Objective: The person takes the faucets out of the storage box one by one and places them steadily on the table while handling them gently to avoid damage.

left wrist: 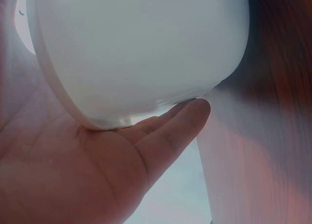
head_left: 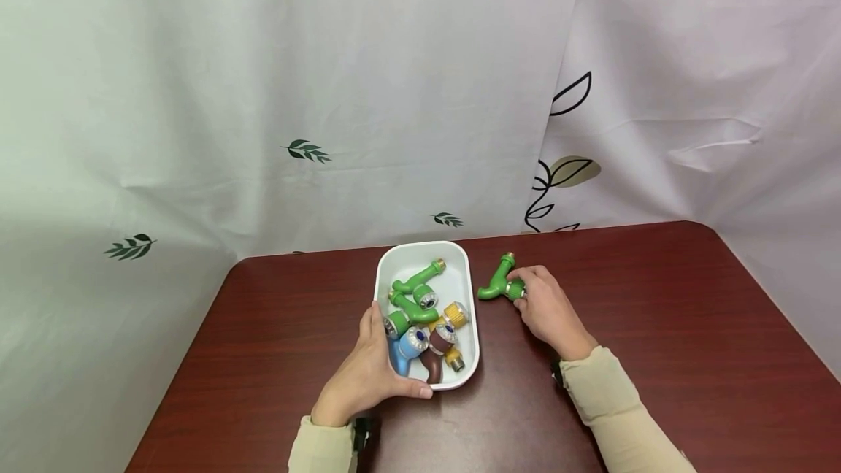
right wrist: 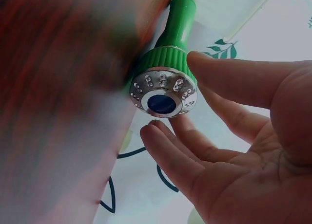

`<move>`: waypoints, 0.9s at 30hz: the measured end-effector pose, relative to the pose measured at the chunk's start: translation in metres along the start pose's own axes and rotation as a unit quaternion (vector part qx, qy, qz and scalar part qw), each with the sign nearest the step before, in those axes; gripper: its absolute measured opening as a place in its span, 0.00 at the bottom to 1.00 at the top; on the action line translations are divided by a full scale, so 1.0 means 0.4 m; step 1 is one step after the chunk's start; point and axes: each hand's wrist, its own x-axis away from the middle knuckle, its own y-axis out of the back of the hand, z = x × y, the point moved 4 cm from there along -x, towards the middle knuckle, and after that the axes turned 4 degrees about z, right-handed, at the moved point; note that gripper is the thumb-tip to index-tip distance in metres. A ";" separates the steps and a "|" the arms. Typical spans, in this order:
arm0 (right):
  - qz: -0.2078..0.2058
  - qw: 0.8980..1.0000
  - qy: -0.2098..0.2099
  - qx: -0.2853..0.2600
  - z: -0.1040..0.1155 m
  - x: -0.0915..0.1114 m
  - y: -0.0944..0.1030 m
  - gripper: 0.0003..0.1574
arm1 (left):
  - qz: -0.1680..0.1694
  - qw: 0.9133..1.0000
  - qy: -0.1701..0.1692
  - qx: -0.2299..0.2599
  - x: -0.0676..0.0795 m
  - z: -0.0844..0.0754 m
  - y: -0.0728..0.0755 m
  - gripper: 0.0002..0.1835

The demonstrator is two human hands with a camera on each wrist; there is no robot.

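A white tray point(head_left: 471, 312) holds several plastic taps: green taps point(head_left: 420, 279), a blue tap point(head_left: 399, 358), a brown tap point(head_left: 431, 366) and a yellow tap point(head_left: 453, 314). My left hand point(head_left: 368, 371) spans its near left corner, fingers along the left side and thumb on the near rim. In the left wrist view those fingers point(left wrist: 170, 136) lie fairly straight against the outer wall. Right of the tray, another green tap point(head_left: 497, 282) is on the table. My right hand point(head_left: 545, 309) pinches its ribbed knob point(right wrist: 163, 61) by thumb and forefinger; the other fingers are spread below.
The dark red wooden table point(head_left: 282, 341) has its far edge close behind the tray. A pale curtain point(head_left: 407, 93) with leaf prints hangs behind and on both sides.
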 end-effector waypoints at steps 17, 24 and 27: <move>-0.037 0.999 0.009 -0.005 0.018 0.003 0.015 0.22 | -0.002 1.000 -0.001 0.000 0.000 0.002 -0.001 0.87; -0.040 0.999 0.027 -0.003 0.045 0.011 0.029 0.25 | -0.002 1.000 0.000 0.000 0.000 0.000 0.000 0.87; -0.043 0.999 0.033 -0.005 0.058 0.015 0.035 0.25 | -0.003 1.000 0.001 -0.001 0.000 -0.001 0.000 0.86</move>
